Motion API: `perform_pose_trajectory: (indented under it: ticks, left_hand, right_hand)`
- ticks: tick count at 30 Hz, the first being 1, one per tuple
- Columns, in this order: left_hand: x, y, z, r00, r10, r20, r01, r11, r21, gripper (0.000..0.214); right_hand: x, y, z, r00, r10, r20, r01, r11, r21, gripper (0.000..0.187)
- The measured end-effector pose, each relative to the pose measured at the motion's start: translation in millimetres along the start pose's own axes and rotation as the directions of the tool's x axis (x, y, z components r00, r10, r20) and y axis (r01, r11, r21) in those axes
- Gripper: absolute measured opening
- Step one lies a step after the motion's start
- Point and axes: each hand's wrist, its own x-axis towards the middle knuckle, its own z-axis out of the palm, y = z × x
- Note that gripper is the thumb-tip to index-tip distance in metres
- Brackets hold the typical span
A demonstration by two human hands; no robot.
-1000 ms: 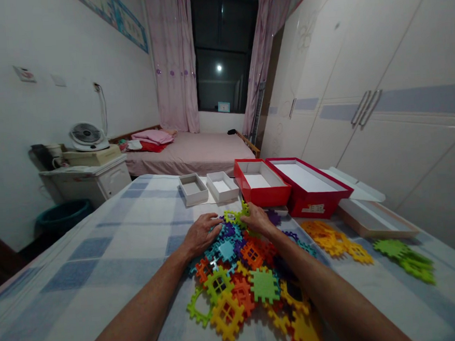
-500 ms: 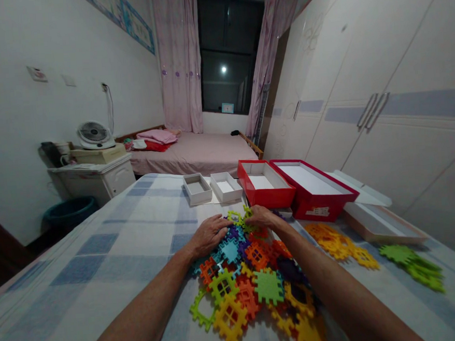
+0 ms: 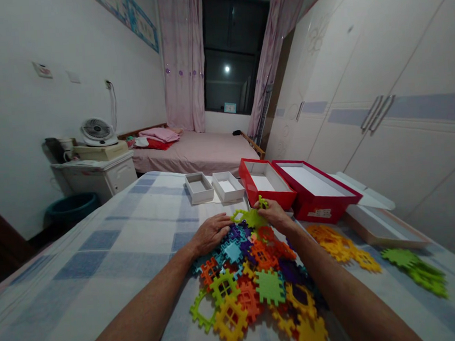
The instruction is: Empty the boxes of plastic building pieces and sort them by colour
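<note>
A heap of coloured interlocking plastic tiles (image 3: 254,280) lies on the blue-and-white checked cloth (image 3: 112,246). My left hand (image 3: 210,234) rests flat on the far left side of the heap, fingers spread over purple and blue tiles. My right hand (image 3: 273,215) is at the far end of the heap, its fingers pinched on a green tile (image 3: 263,203) lifted slightly above the other pieces. More green pieces (image 3: 250,218) lie just beneath it.
Two small white boxes (image 3: 213,186) and two open red boxes (image 3: 291,184) stand beyond the heap. A pile of yellow tiles (image 3: 342,245) and a pile of green tiles (image 3: 417,269) lie to the right, near a flat tray (image 3: 383,227). Wardrobes line the right.
My right hand has closed on a green tile and raised it a little off the far end of the heap. My left hand has stayed flat on the tiles.
</note>
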Motion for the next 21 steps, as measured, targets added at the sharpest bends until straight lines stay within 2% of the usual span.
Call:
perform_pose_trajectory:
  ticks: [3,6,12,16,21]
  left_hand:
    - [0,1,-0.7,1.0,-0.012,-0.011,0.012,0.999,-0.034,0.036]
    - [0,0,-0.9,1.0,-0.002,-0.009,0.001,0.998,-0.056,0.036]
    - [-2,-4,0.2,1.0,0.023,0.003,-0.023,0.999,-0.044,0.038]
    - [-3,0,-1.0,0.999,-0.026,-0.022,0.025,0.998,-0.05,0.041]
    - [-3,5,-3.5,0.996,-0.08,-0.048,0.077,0.996,-0.047,0.04]
  right_hand:
    - [-1,-10,0,0.998,-0.053,0.046,0.05,0.997,0.059,0.04]
    - [-1,-19,8,0.99,-0.108,0.096,0.104,0.994,0.045,0.043]
    - [1,-17,20,0.986,-0.153,0.072,0.155,0.987,-0.031,0.023]
    - [0,-15,10,0.993,-0.121,-0.002,0.121,0.992,-0.016,0.011]
    - [-7,-22,-10,0.997,-0.064,-0.039,0.068,0.991,0.117,0.026]
